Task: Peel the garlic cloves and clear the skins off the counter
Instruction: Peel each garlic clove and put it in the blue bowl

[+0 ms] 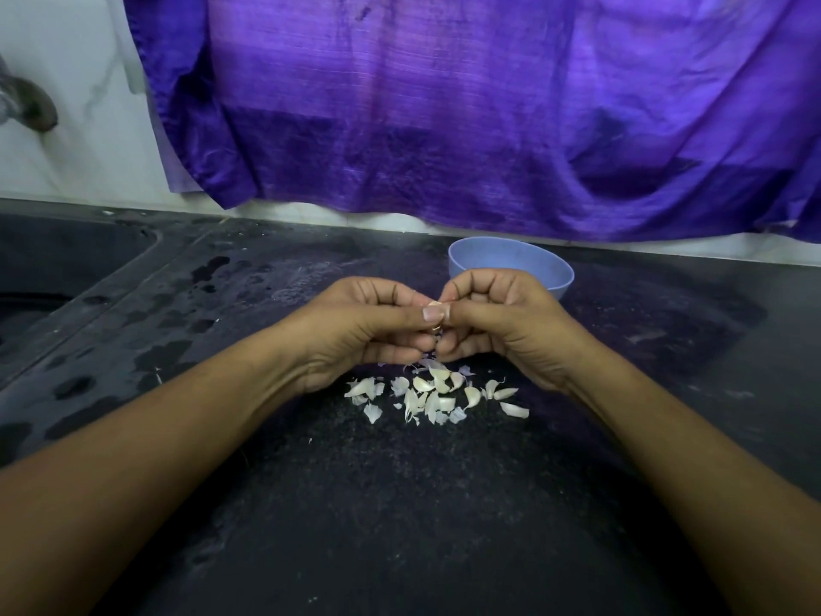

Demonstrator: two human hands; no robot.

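Black counter [400,504], peeling underway: left hand [368,322] and right hand [497,317] pinch one garlic clove [434,314] above the skins [431,395]; next, probably strip it clean.

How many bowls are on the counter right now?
1. The blue bowl stands at the back of the counter, just behind the right hand, which hides part of it. No other shows.

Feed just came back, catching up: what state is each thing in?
Garlic clove: pinched between both hands.
Left hand: fingers curled on the clove.
Right hand: fingers curled on the clove.
Garlic skins: scattered loose below the hands.
Bowl: upright, contents hidden.
Counter: wet patches at left.
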